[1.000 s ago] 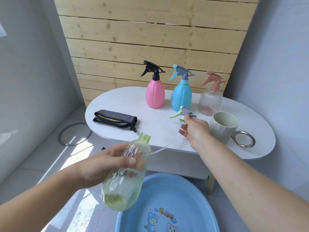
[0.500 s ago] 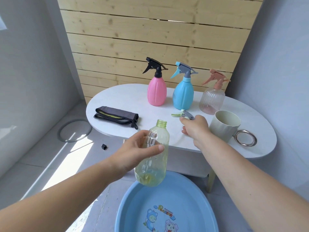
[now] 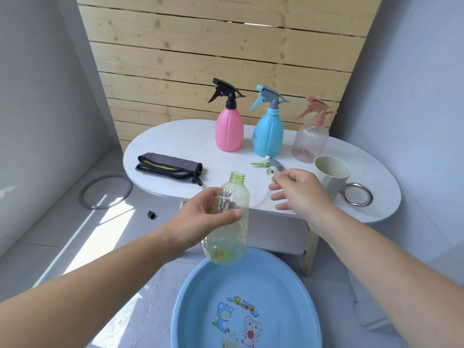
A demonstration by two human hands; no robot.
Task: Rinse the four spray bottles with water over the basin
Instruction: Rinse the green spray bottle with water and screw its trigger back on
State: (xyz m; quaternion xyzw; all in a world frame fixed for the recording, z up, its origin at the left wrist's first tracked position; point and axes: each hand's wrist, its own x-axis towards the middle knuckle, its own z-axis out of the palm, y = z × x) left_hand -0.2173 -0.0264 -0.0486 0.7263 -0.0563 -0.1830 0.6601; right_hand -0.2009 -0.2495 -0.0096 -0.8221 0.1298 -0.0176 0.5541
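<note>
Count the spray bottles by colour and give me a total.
Pink bottle: 1
Blue bottle: 1
Clear bottle, peach sprayer: 1
Green bottle, sprayer off, held in the left hand: 1
Total: 4

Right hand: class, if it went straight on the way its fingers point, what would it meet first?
Probably the see-through pale green plastic bottle gripped by the left hand; the right hand points leftward at it, though depth is unclear.

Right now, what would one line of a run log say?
left hand grips uncapped green bottle over basin | right hand open beside sprayer head on table | pink bottle, blue bottle, clear bottle capped
</note>
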